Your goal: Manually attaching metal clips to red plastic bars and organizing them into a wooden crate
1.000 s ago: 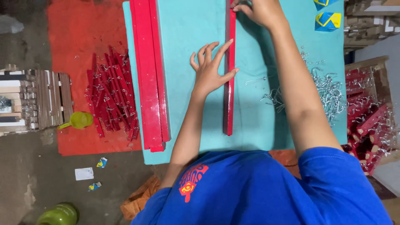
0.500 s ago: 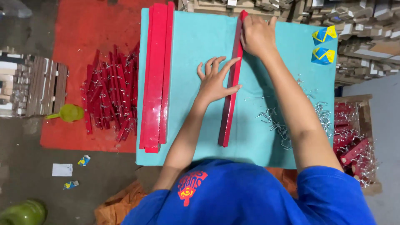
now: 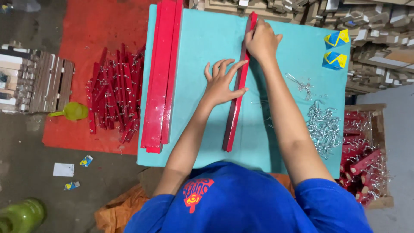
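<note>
Left hand (image 3: 220, 84) flat on red strip (image 3: 236, 92), fingers spread, no grip; right hand (image 3: 262, 41) clenched at far end — strip prob. skids on bench (image 3: 202, 47) w/ uneven press.

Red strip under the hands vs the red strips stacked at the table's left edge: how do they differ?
The single red strip lies alone mid-table, tilted; the stacked red strips sit several together along the left edge of the turquoise table.

The single strip is handled: the left hand lies flat on it and the right hand grips its far end. The stack is untouched.

The single strip looks narrower than the stack.

Both are long, glossy and red.
</note>
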